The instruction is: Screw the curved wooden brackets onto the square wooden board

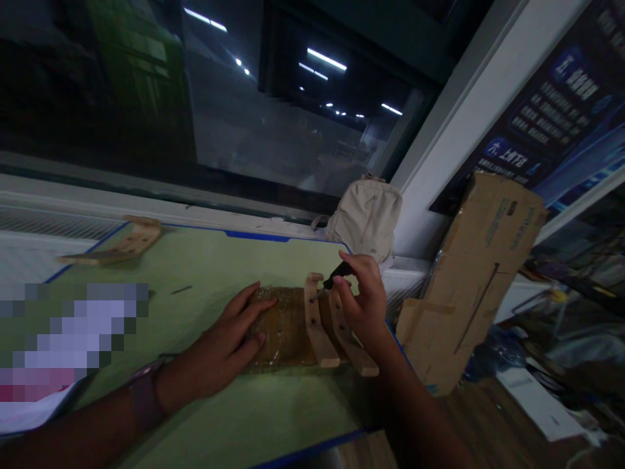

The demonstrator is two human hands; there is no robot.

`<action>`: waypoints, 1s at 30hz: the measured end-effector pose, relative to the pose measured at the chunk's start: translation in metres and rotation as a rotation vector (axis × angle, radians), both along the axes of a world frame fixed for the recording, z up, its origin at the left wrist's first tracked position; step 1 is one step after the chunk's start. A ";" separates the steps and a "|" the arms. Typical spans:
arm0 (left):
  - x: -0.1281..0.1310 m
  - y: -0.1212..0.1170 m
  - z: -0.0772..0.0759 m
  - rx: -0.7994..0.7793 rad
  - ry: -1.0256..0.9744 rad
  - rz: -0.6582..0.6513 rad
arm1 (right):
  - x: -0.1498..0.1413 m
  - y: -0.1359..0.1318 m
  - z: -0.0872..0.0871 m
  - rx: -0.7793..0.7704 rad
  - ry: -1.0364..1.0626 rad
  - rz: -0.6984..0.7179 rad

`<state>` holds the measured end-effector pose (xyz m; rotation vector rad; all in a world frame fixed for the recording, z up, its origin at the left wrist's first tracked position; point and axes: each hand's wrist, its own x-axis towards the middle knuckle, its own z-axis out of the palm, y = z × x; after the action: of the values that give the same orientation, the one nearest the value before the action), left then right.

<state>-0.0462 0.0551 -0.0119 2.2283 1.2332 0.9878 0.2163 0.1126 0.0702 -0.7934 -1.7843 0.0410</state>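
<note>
Screwdriver (338,273) in right hand (365,296) points at 1 wooden bracket (316,329).

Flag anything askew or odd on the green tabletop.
The far-left wooden piece looks odd: it lies apart from the two pieces by the right hand, and one end seems to jut past the table's blue edge.

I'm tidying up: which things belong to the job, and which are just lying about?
Part of the job:
black tool in the right hand
brown block under the left hand
two nearby wooden pieces
third wooden piece, far left, probably

Seemingly just lying about:
beige backpack
cardboard
</note>
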 end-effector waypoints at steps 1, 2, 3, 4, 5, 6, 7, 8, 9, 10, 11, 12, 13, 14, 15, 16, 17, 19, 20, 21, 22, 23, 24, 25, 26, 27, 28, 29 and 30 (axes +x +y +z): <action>0.000 0.000 -0.001 0.003 0.001 -0.002 | 0.000 -0.001 0.002 0.010 -0.021 0.023; 0.000 0.001 -0.002 0.006 0.003 -0.005 | 0.000 -0.002 0.003 0.012 -0.043 0.057; 0.000 0.001 -0.003 0.006 0.007 -0.009 | 0.000 -0.003 0.005 0.009 -0.063 0.096; 0.000 0.001 -0.002 0.006 0.011 -0.013 | -0.001 -0.005 0.005 0.001 -0.078 0.129; 0.000 0.001 -0.001 0.005 0.013 -0.016 | -0.002 -0.007 0.006 -0.008 -0.087 0.151; 0.000 0.000 0.001 0.000 0.018 -0.020 | -0.003 -0.009 0.006 -0.013 -0.091 0.161; 0.001 -0.001 0.004 -0.006 0.019 -0.021 | -0.003 -0.010 0.007 -0.012 -0.091 0.156; 0.002 -0.002 0.008 -0.011 0.021 -0.014 | -0.004 -0.012 0.007 -0.006 -0.094 0.141; 0.003 -0.003 0.012 -0.032 0.034 -0.015 | -0.003 -0.013 0.008 0.005 -0.094 0.116; 0.004 -0.003 0.016 -0.040 0.035 -0.008 | -0.003 -0.013 0.008 0.010 -0.105 0.082; 0.005 -0.004 0.019 -0.047 0.036 -0.006 | -0.001 -0.012 0.009 0.022 -0.126 0.048; 0.005 -0.004 0.021 -0.049 0.033 -0.006 | 0.000 -0.011 0.009 0.041 -0.145 0.008; 0.006 -0.004 0.023 -0.052 0.029 -0.011 | 0.002 -0.009 0.009 0.064 -0.161 -0.035; 0.006 -0.003 0.024 -0.059 0.025 -0.011 | 0.004 -0.007 0.009 0.083 -0.171 -0.070; 0.006 -0.003 0.024 -0.059 0.018 -0.014 | 0.006 -0.005 0.009 0.089 -0.177 -0.096; 0.006 -0.003 0.023 -0.062 0.013 -0.018 | 0.008 -0.003 0.008 0.077 -0.176 -0.104; 0.006 -0.002 0.022 -0.063 0.008 -0.019 | 0.009 -0.002 0.008 0.064 -0.160 -0.090; 0.005 -0.002 0.021 -0.063 0.003 -0.019 | 0.011 -0.003 0.008 -0.002 -0.137 -0.015; 0.006 -0.002 0.021 -0.063 0.003 -0.017 | 0.011 -0.004 0.008 -0.042 -0.138 0.036; 0.006 -0.002 0.021 -0.065 0.004 -0.016 | 0.011 -0.006 0.008 -0.076 -0.144 0.086; 0.006 -0.002 0.021 -0.068 0.006 -0.016 | 0.010 -0.007 0.008 -0.100 -0.154 0.127; 0.006 -0.002 0.022 -0.069 0.007 -0.017 | 0.010 -0.008 0.008 -0.111 -0.161 0.155; 0.006 -0.002 0.022 -0.070 0.008 -0.019 | 0.009 -0.009 0.007 -0.110 -0.160 0.172; 0.006 -0.003 0.022 -0.070 0.008 -0.020 | 0.008 -0.008 0.006 -0.109 -0.150 0.178; 0.007 -0.003 0.023 -0.069 0.007 -0.022 | 0.007 -0.007 0.004 -0.111 -0.130 0.170; 0.007 -0.003 0.023 -0.068 0.006 -0.023 | 0.006 -0.006 0.001 -0.113 -0.099 0.144; 0.007 -0.003 0.023 -0.069 0.006 -0.025 | 0.006 -0.004 -0.002 -0.110 -0.058 0.103; 0.007 -0.003 0.023 -0.070 0.006 -0.026 | 0.007 -0.001 -0.005 -0.097 -0.011 0.050; 0.007 -0.003 0.023 -0.070 0.005 -0.026 | 0.008 0.001 -0.007 -0.067 0.026 -0.009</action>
<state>-0.0396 0.0519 0.0108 2.1892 1.2193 0.9156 0.2246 0.1138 0.0630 -0.8451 -1.7623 0.1060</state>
